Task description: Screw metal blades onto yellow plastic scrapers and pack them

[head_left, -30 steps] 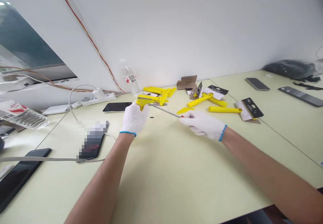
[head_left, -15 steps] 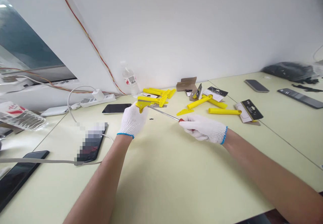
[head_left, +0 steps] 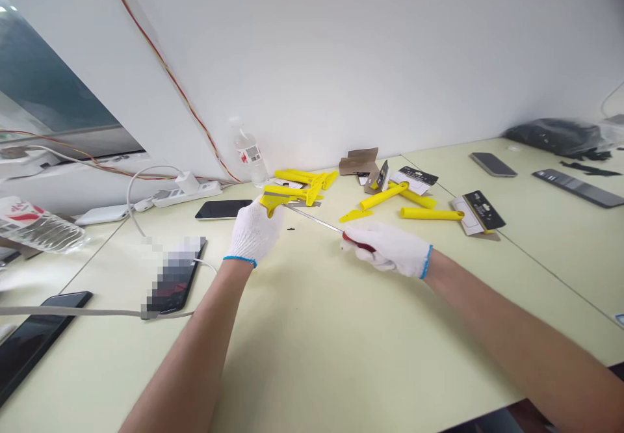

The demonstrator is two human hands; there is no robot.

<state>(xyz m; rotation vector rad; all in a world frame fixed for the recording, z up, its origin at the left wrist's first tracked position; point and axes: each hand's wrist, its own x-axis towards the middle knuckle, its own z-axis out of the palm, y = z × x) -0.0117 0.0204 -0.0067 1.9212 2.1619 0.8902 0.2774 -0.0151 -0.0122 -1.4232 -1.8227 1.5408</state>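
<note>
My left hand [head_left: 255, 233], in a white knit glove, is closed round a yellow scraper head [head_left: 271, 203]. In my gloved right hand [head_left: 387, 249] is a screwdriver [head_left: 358, 242] with a red handle, and its long metal shaft points left. The shaft's tip reaches the scraper head beside my left fingers; whether it sits in a screw cannot be made out. Behind my left hand lie several yellow scraper parts [head_left: 312, 189] in a pile. Yellow tube handles [head_left: 429, 214] and a pointed yellow piece [head_left: 355, 215] lie beyond my right hand.
Black-and-white cardboard packages [head_left: 480, 212] lie at the back right. A water bottle [head_left: 248, 153] stands against the wall. Phones [head_left: 223, 209], a power strip [head_left: 188, 192] and white cables occupy the left. Two more dark devices and a black plastic bag [head_left: 550, 135] rest far right.
My right hand has turned slightly on the screwdriver, so more of the red handle shows. My left hand keeps its hold on the scraper head. The whole view has shifted a little.
</note>
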